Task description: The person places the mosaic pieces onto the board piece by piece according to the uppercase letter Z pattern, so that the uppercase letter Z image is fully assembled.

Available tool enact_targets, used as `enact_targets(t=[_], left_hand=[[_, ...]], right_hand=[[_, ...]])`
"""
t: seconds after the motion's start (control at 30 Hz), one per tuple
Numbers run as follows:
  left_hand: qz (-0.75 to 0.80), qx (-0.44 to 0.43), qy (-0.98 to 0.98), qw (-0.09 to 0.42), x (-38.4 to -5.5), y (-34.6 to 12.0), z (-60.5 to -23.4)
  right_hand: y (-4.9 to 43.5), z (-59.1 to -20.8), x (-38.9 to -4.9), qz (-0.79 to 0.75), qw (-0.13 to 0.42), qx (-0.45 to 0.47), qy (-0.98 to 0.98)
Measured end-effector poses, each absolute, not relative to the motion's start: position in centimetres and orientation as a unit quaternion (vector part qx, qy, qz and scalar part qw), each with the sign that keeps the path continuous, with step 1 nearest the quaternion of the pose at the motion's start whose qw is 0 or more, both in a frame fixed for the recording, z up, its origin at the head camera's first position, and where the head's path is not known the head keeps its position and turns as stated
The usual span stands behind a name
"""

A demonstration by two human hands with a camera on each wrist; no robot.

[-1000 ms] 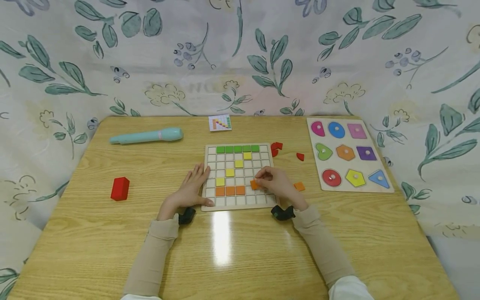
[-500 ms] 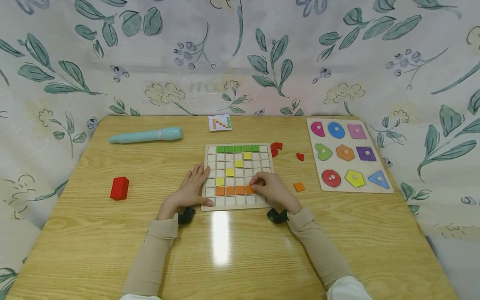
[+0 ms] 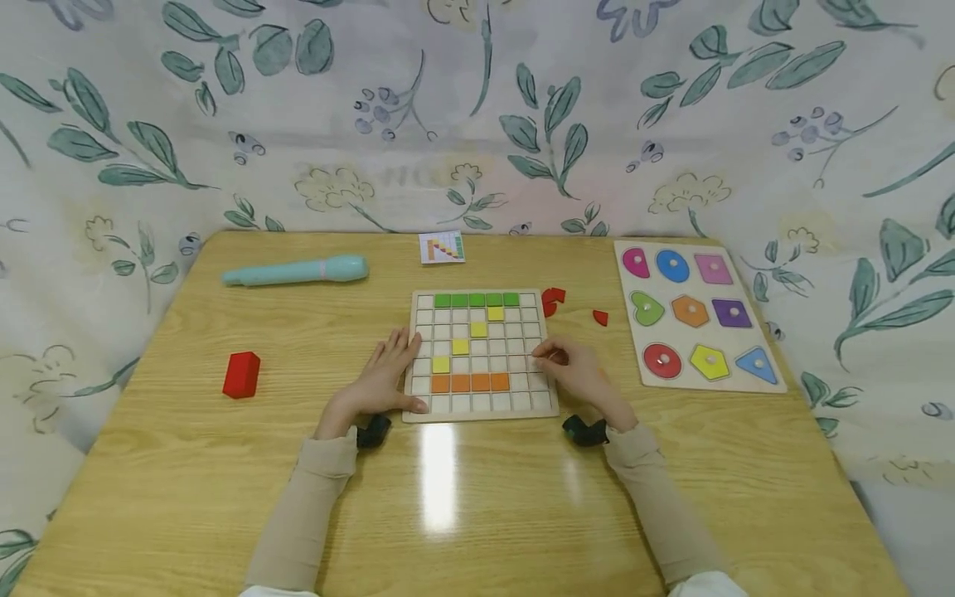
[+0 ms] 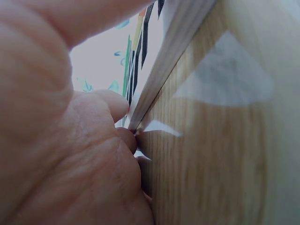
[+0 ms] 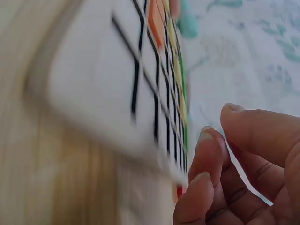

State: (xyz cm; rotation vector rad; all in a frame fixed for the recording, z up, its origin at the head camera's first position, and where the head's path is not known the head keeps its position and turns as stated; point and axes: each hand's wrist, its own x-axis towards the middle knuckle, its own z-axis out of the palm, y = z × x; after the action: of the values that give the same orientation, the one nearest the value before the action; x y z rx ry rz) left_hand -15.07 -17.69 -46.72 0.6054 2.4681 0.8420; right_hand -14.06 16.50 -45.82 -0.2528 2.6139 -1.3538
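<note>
My left hand (image 3: 380, 377) rests at the left edge of the white grid board (image 3: 532, 404), fingers spread and thumb on the near-left corner. My right hand (image 3: 580, 373) hovers over the board's right edge, thumb and forefinger close together. In the right wrist view a gap shows between thumb and fingertips (image 5: 205, 140), with no tile visible there. On the board lie a row of orange tiles (image 3: 480, 382), a diagonal of yellow tiles (image 3: 460, 347) and a row of green tiles (image 3: 477, 300). The loose orange tile right of the board is hidden, apparently by my right hand.
Red pieces (image 3: 552, 301) lie by the board's upper right corner, with another red piece (image 3: 600, 317) farther right. A pattern card (image 3: 442, 248) lies behind the board. A shape puzzle (image 3: 671, 331), a red block (image 3: 242, 375) and a turquoise pen-shaped object (image 3: 298, 271) flank it.
My right hand set an orange tile at the right end of the orange row, let go and moved right. My left hand stays put. The head view has shifted slightly.
</note>
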Motion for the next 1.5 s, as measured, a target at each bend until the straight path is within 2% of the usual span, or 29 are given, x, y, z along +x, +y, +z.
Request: enact_targets(t=[0.13, 0.37, 0.5, 0.7, 0.87, 1.03, 1.2, 1.27, 1.43, 1.5], left_hand=[[0.297, 0.218, 0.900, 0.232, -15.2, -17.6, -46.6], [0.306, 0.216, 0.897, 0.236, -15.3, -17.7, -47.0], [0.307, 0.215, 0.897, 0.234, -15.2, -17.6, -47.1], [0.305, 0.216, 0.898, 0.233, -15.0, -17.8, -46.9], [0.303, 0.220, 0.899, 0.226, -15.1, -17.7, -46.8], [0.304, 0.225, 0.898, 0.225, -15.1, -17.7, -46.7], [0.300, 0.220, 0.900, 0.226, -15.1, -17.7, -46.7], [0.297, 0.219, 0.901, 0.227, -15.1, -17.6, -46.6], [0.301, 0.221, 0.898, 0.232, -15.1, -17.6, -46.6], [0.303, 0.221, 0.898, 0.232, -15.1, -17.6, -46.6]], right_hand=[[20.9, -45.7, -13.8, -0.427, 0.070, -0.043, 0.900], [25.2, -45.2, -12.0, -0.367, 0.140, -0.036, 0.919], [24.8, -45.4, -12.6, -0.353, 0.142, -0.045, 0.924], [22.1, -45.7, -15.8, -0.325, 0.140, -0.051, 0.934], [20.3, -46.3, -18.4, -0.338, 0.110, -0.026, 0.934], [19.5, -46.7, -19.0, -0.374, 0.093, 0.009, 0.923], [19.0, -45.6, -18.5, -0.414, 0.085, 0.003, 0.906], [18.6, -45.0, -18.4, -0.430, 0.109, -0.017, 0.896], [17.3, -44.4, -18.0, -0.456, 0.223, -0.075, 0.858], [16.8, -44.5, -17.9, -0.441, 0.249, -0.097, 0.857]])
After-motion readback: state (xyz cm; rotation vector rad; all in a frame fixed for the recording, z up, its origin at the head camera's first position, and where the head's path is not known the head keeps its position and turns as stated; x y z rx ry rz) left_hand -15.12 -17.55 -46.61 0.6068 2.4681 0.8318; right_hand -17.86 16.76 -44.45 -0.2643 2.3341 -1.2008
